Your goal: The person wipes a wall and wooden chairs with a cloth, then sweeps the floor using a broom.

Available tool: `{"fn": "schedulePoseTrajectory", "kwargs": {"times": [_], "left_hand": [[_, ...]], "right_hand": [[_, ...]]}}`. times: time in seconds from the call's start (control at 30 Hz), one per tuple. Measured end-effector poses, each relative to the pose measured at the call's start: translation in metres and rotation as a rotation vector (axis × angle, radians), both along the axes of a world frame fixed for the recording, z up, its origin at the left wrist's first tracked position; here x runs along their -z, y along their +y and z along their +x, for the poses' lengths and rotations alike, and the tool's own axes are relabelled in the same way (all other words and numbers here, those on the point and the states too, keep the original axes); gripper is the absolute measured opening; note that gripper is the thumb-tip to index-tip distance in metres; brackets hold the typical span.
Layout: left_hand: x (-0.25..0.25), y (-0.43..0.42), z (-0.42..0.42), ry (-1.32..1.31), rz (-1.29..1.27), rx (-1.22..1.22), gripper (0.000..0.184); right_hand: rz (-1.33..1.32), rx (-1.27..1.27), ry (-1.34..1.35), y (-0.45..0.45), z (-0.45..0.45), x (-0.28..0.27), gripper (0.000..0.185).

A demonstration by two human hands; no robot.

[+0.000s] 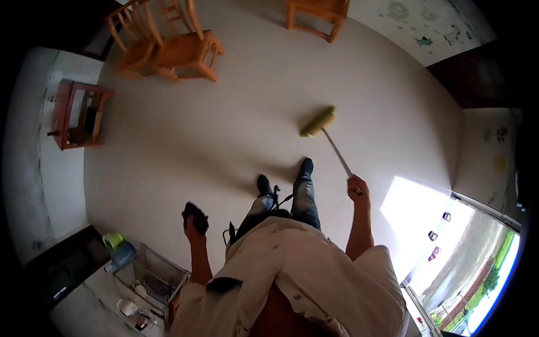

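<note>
Right hand [358,189] grips a mop [319,122], its head out ahead of the shoes [307,166]. Left hand [191,227] clutches a dark cloth [199,217]. One-handed hold: the handle might twist if the head snags.

glossy wd chairs [181,49], smooth flr [236,123]

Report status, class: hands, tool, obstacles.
Left hand holding dark cloth. Right hand gripping mop handle. Mop head down at floor. Wooden chairs stand apart from it.
</note>
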State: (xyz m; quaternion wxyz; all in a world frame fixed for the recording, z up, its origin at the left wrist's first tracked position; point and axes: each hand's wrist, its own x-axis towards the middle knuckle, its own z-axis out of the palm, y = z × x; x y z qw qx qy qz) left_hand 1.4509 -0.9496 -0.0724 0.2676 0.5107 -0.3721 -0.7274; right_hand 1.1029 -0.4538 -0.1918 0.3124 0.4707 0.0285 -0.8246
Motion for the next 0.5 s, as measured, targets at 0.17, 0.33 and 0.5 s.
{"fn": "schedulePoseTrajectory", "kwargs": {"times": [0.17,0.33,0.5], "left_hand": [[0.011,-0.029,0.007,0.050,-0.009,0.012,0.034],[0.051,-0.025,0.039,-0.055,0.034,-0.088,0.033],[0.084,-0.021,0.077,-0.011,0.079,-0.152,0.036]], "right_hand": [[0.285,-0.024,0.133,0.063,0.078,-0.009,0.024],[0.042,-0.044,0.013,0.059,0.086,-0.037,0.028],[0.374,-0.545,0.319,-0.006,0.077,-0.086,0.031]]}}
